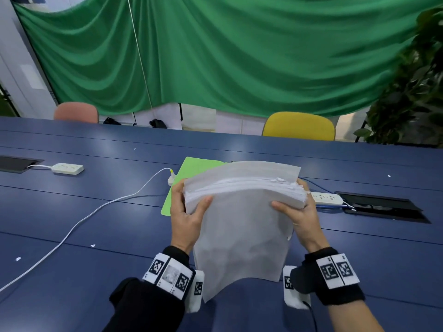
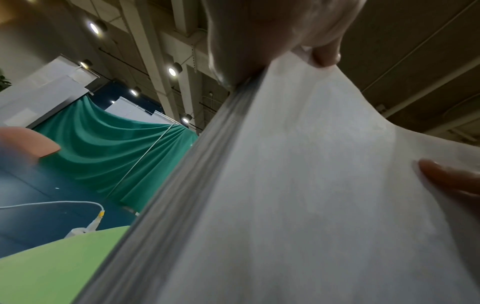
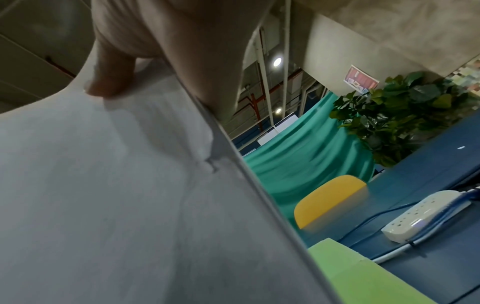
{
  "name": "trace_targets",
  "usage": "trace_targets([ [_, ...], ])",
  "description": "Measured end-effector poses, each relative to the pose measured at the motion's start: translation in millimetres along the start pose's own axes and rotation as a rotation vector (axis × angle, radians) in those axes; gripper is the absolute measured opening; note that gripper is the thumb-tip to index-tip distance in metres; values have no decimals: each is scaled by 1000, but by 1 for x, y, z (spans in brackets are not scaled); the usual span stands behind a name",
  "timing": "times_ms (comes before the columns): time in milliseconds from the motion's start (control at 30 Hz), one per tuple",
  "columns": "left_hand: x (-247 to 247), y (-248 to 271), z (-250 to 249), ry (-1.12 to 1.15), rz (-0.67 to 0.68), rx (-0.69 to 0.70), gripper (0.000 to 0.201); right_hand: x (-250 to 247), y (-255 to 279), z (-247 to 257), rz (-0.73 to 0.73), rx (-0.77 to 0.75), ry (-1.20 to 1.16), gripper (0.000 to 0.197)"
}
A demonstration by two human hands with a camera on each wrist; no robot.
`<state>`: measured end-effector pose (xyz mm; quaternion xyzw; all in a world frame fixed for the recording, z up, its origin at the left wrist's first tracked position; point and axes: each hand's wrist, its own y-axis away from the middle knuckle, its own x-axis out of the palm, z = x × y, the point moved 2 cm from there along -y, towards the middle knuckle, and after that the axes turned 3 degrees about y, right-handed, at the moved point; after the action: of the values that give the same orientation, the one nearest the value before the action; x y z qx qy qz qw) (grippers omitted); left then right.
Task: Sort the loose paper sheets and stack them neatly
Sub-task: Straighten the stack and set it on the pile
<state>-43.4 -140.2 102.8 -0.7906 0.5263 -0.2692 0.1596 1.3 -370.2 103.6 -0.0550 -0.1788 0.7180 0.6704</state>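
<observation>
A thick stack of white paper sheets (image 1: 242, 226) stands tilted on edge above the blue table (image 1: 96, 212), its top edges fanned and a little uneven. My left hand (image 1: 185, 212) grips its left side, thumb on the near face, fingers behind. My right hand (image 1: 299, 212) grips its right side the same way. The nearest sheet hangs lower than the others. The left wrist view shows the stack (image 2: 298, 195) close up with my left hand (image 2: 259, 41) on its edge. In the right wrist view the stack (image 3: 116, 195) fills the left side, my right hand (image 3: 155, 41) on top.
A green sheet (image 1: 189, 171) lies flat on the table behind the stack. White power strips (image 1: 67, 168) (image 1: 327, 198) and a long white cable (image 1: 79, 221) lie on the table. A yellow chair (image 1: 298, 127), a pink chair (image 1: 76, 112) and a plant (image 1: 407, 92) stand beyond the far edge.
</observation>
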Motion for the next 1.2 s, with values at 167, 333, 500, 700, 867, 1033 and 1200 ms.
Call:
trace_targets([
  [167,-3,13,17,9,-62,-77,51,-1,3,-10,-8,56,-21,51],
  [333,-9,42,48,-57,-47,-235,41,-1,23,-49,-56,204,68,35],
  [500,-18,39,52,-96,-24,-235,54,-5,34,-68,-38,281,155,31],
  [700,-7,35,46,-122,-58,-196,50,-6,36,-69,-69,283,177,32],
  [867,0,38,46,-153,-107,-192,30,8,40,-66,-196,238,127,26],
  [1033,2,32,29,-120,-97,-106,30,10,38,-59,-211,167,82,24],
  [1200,-9,20,17,-47,-137,-72,59,5,26,-36,-162,87,113,60],
])
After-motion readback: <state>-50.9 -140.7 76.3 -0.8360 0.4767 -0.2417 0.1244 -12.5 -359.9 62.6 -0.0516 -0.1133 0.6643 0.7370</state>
